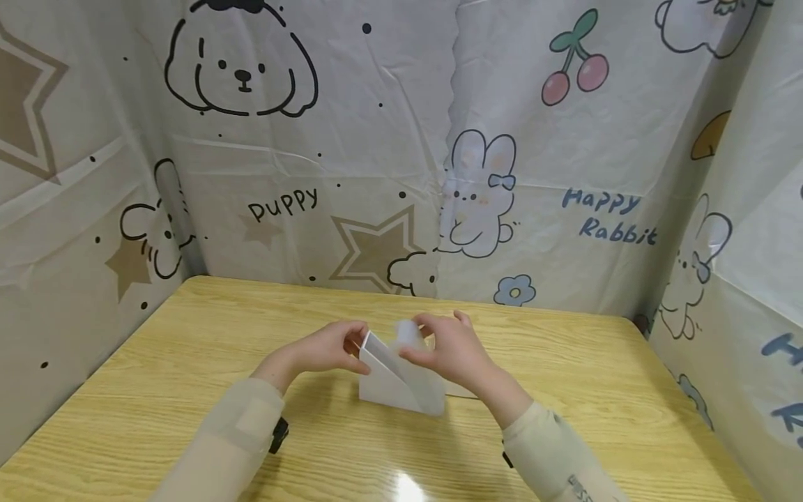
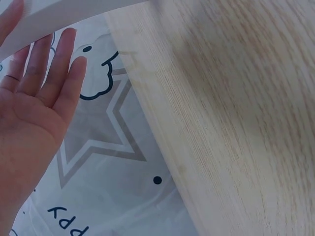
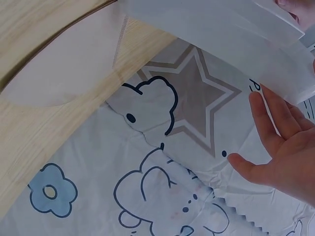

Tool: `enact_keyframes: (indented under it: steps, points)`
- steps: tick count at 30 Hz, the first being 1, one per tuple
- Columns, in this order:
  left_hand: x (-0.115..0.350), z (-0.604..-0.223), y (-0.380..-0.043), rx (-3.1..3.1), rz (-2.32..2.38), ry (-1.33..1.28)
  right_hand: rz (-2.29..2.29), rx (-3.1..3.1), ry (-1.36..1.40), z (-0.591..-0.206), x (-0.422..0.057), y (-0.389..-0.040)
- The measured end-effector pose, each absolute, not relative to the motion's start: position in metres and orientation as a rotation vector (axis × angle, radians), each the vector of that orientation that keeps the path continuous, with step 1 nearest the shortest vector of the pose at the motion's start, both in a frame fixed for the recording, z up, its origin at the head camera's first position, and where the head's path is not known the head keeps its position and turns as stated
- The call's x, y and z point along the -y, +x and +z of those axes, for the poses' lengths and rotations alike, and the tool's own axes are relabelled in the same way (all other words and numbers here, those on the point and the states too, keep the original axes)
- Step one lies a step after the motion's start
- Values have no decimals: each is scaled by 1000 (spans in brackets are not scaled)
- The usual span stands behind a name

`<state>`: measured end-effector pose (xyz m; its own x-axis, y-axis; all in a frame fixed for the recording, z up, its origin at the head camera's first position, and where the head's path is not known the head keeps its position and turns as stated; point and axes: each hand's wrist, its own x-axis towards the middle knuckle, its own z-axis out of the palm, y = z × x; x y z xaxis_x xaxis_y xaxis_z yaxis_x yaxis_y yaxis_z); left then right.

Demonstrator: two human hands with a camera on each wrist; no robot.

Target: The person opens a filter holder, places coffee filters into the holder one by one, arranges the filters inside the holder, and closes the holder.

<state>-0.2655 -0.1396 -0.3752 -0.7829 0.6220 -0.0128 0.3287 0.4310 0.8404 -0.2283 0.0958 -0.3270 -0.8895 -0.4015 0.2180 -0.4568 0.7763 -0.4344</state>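
A white slant-topped holder [image 1: 390, 382] stands on the table in the middle of the head view. My left hand [image 1: 329, 346] grips its raised left edge, thumb on the near side and fingers behind. In the left wrist view, the holder's white edge [image 2: 64, 19] crosses between the thumb and fingers. My right hand [image 1: 453, 348] pinches a translucent plastic sheet [image 1: 408, 333] at the holder's top right. The right wrist view shows cloudy translucent material [image 3: 236, 44] above the right fingers. Whether the sheet lies inside or over the holder I cannot tell.
Behind and right of the holder lies a pale, thin, rounded piece [image 3: 74, 59] on the wood-grain table [image 1: 188, 418]. A printed cloth [image 1: 351, 153] hangs upright along the back and both sides of the table.
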Motion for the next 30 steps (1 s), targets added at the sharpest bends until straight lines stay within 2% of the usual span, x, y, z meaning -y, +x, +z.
enact_keyframes:
  steps: [30]
  points:
    - [142, -390, -261, -2344, 1310, 803, 827, 2800, 717, -332, -119, -230]
